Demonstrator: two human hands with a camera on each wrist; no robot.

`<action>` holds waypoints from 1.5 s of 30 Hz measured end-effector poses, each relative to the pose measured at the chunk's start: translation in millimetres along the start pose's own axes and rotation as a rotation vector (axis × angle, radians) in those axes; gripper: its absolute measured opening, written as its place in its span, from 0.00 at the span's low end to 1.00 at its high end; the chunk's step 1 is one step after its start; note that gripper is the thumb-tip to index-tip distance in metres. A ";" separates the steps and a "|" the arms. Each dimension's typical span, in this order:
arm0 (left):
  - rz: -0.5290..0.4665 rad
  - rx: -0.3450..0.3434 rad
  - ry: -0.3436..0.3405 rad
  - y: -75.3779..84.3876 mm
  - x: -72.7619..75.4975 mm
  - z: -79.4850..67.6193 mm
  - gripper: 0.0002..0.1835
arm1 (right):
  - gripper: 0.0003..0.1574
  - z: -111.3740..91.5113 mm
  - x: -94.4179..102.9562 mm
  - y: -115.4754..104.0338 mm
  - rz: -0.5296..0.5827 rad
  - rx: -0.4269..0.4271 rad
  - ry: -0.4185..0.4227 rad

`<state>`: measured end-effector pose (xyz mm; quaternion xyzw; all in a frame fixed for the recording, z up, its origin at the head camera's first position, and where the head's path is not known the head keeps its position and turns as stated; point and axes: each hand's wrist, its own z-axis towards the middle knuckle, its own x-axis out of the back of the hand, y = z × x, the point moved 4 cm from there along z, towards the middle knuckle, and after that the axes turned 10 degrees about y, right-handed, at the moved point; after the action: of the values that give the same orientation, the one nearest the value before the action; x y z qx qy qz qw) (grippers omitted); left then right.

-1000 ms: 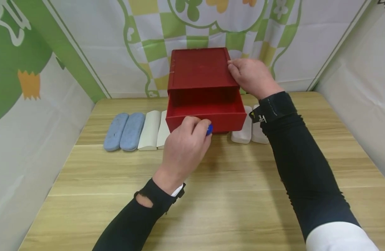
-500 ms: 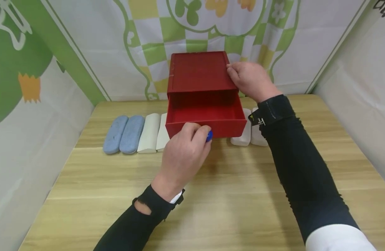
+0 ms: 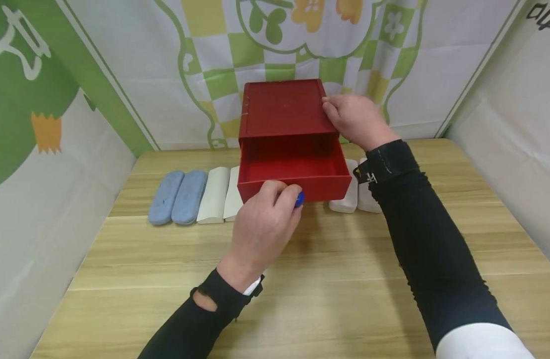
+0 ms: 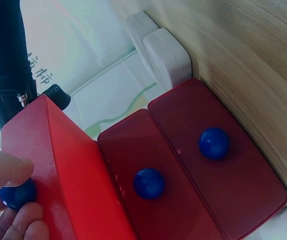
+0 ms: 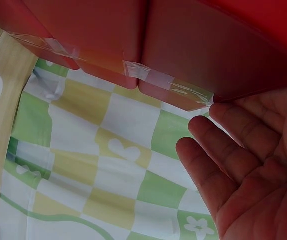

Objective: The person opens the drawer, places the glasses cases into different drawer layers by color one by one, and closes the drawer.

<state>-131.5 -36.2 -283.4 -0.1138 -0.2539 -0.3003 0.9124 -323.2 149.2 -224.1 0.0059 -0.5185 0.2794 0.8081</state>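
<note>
Before a checkered cloth backdrop (image 3: 234, 47), on a wood-grain bench (image 3: 328, 304), stands a red three-drawer cabinet (image 3: 283, 108), its top drawer (image 3: 324, 189) open. Moving that drawer seems the step in hand; the next move likely calls for steady bracing. The right hand (image 3: 357, 119), fingers extended, touches the cabinet; the left hand (image 3: 267, 219) pinches the drawer's blue knob (image 3: 299, 199).

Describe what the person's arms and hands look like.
Both hands, left and right, are bare, without gloves. The left sleeve is black, with an oval gap near the wrist and a bit of white at the wrist's edge. The right sleeve is black and wrinkled, with a black strap at the wrist and a white part farther up the arm.
</note>
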 end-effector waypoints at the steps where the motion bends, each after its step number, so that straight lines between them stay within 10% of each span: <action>1: -0.001 0.001 0.000 -0.1 -0.1 -0.2 0.16 | 0.30 0.0 0.0 -0.1 -0.001 0.000 -0.002; 45: 0.006 -0.011 0.005 8.5 10.3 -7.4 0.16 | 0.30 0.0 0.0 -1.2 0.007 -0.012 -0.009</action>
<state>-116.3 -37.1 -284.7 -0.1186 -0.2496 -0.2991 0.9133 -322.7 148.2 -223.8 0.0007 -0.5237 0.2792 0.8049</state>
